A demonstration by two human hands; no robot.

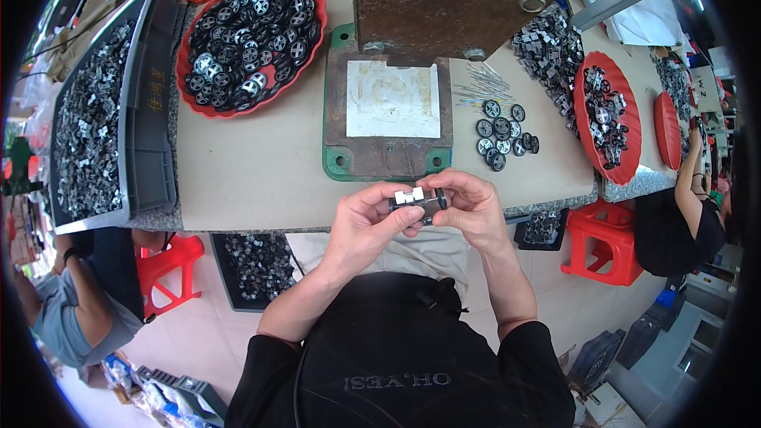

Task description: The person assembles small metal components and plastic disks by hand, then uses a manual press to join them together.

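Note:
Close to the table's front edge, both my hands meet around a small toy-car chassis (410,196) with white and dark parts. My left hand (365,218) pinches its body between thumb and fingers. My right hand (474,208) is closed on a small black wheel (441,199) at the chassis's right end. Whether the wheel is fixed on an axle cannot be made out. Just beyond my hands stands a press with a green base (339,160) and a white plate (392,99). Loose wheels (501,128) and thin metal pins (485,83) lie to its right.
A red scalloped tray (226,113) of wheels sits far left, beside a grey crate (154,103) of small parts. At right are heaped grey parts (547,47) and another red tray (632,135). The press's rusty block (476,0) overhangs the table. People sit at both sides.

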